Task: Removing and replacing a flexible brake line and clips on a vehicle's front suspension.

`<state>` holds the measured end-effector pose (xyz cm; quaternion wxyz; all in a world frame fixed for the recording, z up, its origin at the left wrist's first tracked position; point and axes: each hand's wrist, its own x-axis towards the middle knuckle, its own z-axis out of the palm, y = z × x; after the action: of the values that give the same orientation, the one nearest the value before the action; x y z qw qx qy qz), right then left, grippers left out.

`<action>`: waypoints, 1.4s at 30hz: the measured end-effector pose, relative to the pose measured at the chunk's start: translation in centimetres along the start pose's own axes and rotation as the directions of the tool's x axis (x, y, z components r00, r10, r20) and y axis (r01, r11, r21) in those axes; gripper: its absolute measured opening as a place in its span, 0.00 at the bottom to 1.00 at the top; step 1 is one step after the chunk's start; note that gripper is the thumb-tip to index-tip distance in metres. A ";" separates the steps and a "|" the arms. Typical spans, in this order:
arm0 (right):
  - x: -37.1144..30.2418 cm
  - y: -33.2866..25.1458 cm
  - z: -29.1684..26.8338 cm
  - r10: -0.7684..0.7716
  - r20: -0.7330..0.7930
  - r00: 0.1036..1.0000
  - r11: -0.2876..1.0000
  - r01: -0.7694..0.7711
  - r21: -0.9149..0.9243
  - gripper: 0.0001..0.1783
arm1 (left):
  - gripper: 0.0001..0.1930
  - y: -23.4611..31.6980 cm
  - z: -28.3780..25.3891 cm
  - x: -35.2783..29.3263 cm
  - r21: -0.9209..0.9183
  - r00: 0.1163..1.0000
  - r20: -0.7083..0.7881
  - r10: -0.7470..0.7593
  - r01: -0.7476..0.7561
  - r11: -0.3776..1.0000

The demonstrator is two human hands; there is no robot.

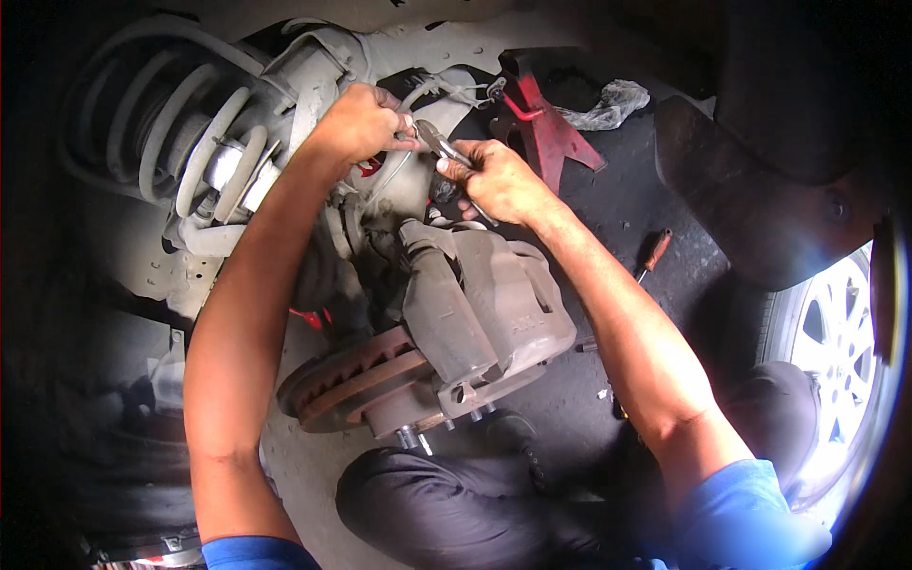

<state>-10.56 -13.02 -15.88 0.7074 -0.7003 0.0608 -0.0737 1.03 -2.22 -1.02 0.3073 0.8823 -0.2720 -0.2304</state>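
My right hand [499, 179] is closed around a pair of pliers [434, 140], whose grey jaws point up and left toward my other hand. My left hand [366, 123] has its thumb and fingers pinched together just left of the jaws; what sits between the fingertips is too small to make out. Both hands are above the brake caliper [484, 294], near a thin cable [385, 195] that runs down beside them. Under the caliper, the rusty brake disc [356, 380] shows its vented edge.
A coil spring [195, 142] stands at the upper left. Beyond my right hand is a red jack stand [543, 133], with crumpled clear plastic [613, 104] near it. A screwdriver [655, 252] lies on the dark floor, and a wheel [836, 351] is at the far right.
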 end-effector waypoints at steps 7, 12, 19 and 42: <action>-0.7 0.8 0.2 -0.160 -0.050 0.986 0.969 0.148 -0.196 0.21 | 0.14 0.4 0.1 -0.4 0.048 1.000 -0.003 0.009 -0.009 0.999; -1.2 0.7 0.5 -0.319 -0.166 0.933 0.914 0.256 -0.315 0.21 | 0.14 0.2 0.0 -0.3 0.037 1.000 -0.002 0.011 -0.011 0.999; -1.1 0.9 0.3 -0.382 -0.183 0.906 0.853 0.270 -0.446 0.21 | 0.14 0.0 0.0 -0.2 0.007 1.000 0.003 0.025 -0.025 1.000; -0.5 0.5 0.4 -0.205 -0.144 0.968 0.940 0.154 -0.304 0.28 | 0.13 0.2 0.3 -0.6 0.076 0.999 -0.008 0.039 -0.038 0.996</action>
<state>-10.99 -12.49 -16.41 0.5791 -0.7901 0.0678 -0.1891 0.35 -2.11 -0.92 0.2793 0.8891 -0.2959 -0.2095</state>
